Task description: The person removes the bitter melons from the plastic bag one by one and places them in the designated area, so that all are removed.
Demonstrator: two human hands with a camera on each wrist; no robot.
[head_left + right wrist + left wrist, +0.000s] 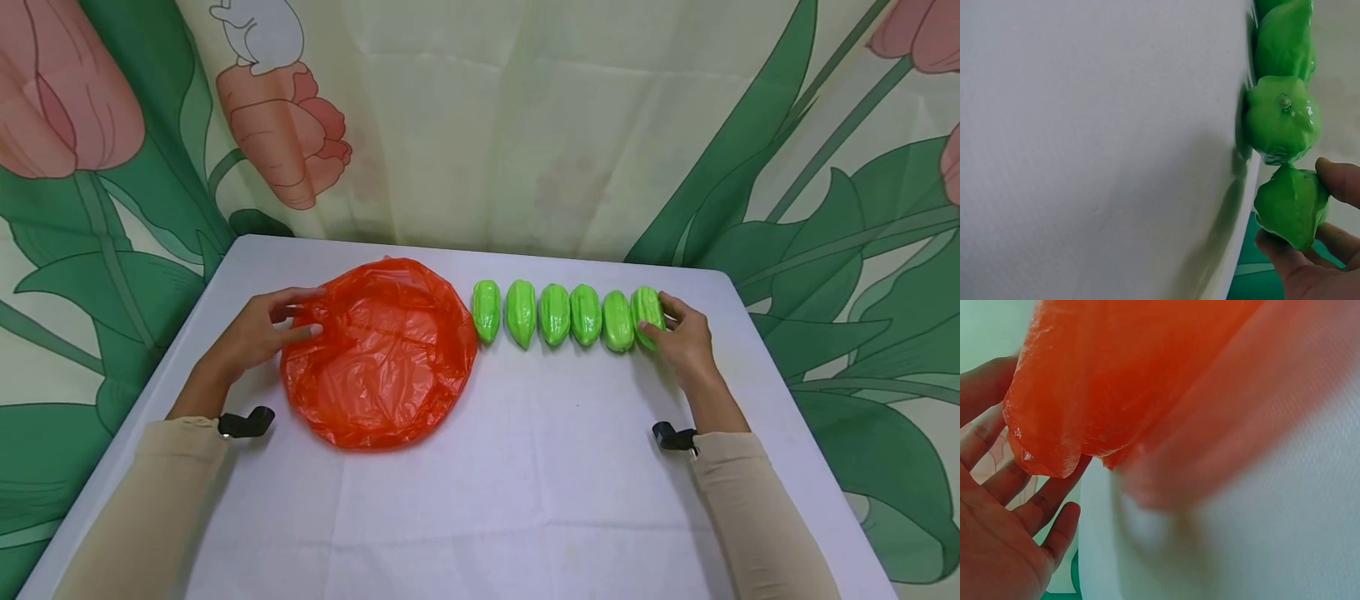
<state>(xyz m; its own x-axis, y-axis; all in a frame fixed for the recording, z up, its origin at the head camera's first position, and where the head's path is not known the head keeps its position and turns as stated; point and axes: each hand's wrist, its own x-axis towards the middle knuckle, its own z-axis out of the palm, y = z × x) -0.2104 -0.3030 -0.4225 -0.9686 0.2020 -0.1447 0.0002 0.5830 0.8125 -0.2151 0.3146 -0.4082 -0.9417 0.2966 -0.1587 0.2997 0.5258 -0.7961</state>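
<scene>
A red-orange plastic bag (pixel 382 375), its rim spread in a round shape, lies on the white-covered table. My left hand (pixel 258 329) is at its left edge; in the left wrist view the fingers (pixel 1054 494) are extended and touch the thin film. To the bag's right stands a row of several glossy, ridged green fruits (pixel 555 315), kind unclear. At the row's right end my right hand (pixel 684 333) pinches the last green fruit (pixel 1291 203) between thumb and fingers. Whether that fruit rests on the table, I cannot tell.
The white table (pixel 525 500) stretches in front of the bag and the row. A printed curtain (pixel 487 125) with tulips, leaves and a rabbit hangs behind the table's far edge. The leftmost green fruit (pixel 486 312) sits close beside the bag's right rim.
</scene>
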